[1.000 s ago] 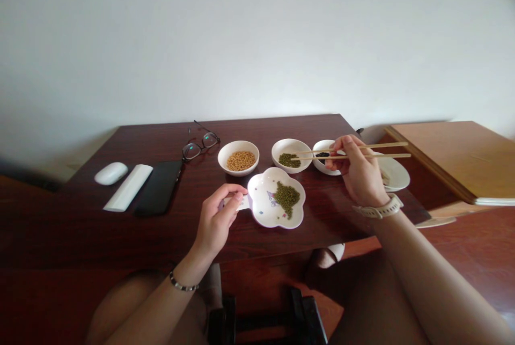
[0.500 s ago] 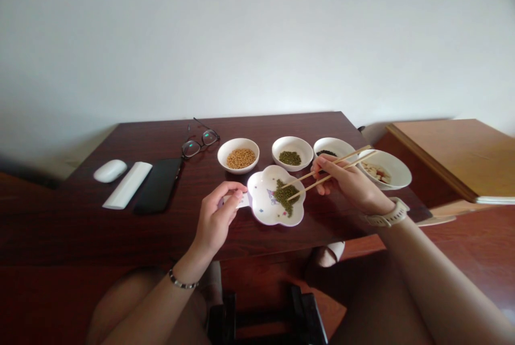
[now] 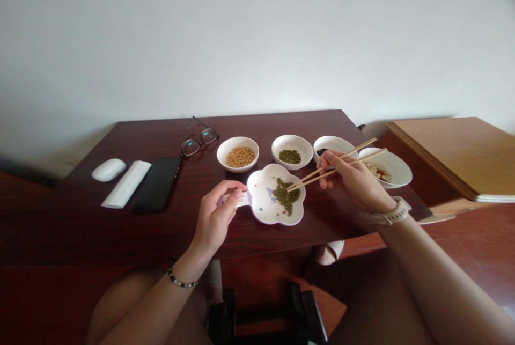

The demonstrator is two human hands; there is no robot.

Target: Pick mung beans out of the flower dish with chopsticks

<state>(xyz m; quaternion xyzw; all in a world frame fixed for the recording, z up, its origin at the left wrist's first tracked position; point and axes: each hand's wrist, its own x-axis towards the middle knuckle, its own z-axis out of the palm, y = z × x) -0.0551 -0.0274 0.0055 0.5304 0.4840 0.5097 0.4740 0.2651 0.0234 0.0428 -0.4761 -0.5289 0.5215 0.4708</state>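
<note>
My left hand [image 3: 217, 213] is closed on the short handle of a white flower-shaped dish [image 3: 261, 213] with a purple rim and printed figures. A heap of small green beans [image 3: 286, 197] lies in the dish's right half. In my right hand [image 3: 346, 176] is a pair of wooden chopsticks [image 3: 322, 173], their tips close together at the beans. Whether a bean is pinched between the tips is too small to tell. Behind the dish stands a white bowl [image 3: 281, 158] of green beans [image 3: 290, 156].
Left of it is a bowl [image 3: 225, 160] of yellow soybeans [image 3: 240, 157]. Bowls of dark beans [image 3: 322, 152] and pale nuts [image 3: 380, 172] stand right, partly behind my right hand. Glasses [image 3: 200, 142], a black phone [image 3: 157, 184], a white case [image 3: 126, 184] and a white mouse-shaped object [image 3: 108, 170] lie left.
The chopstick tips have come together over the beans after being apart, and the rear ends have swung a little to the right. My left hand and the dish stay in place.
</note>
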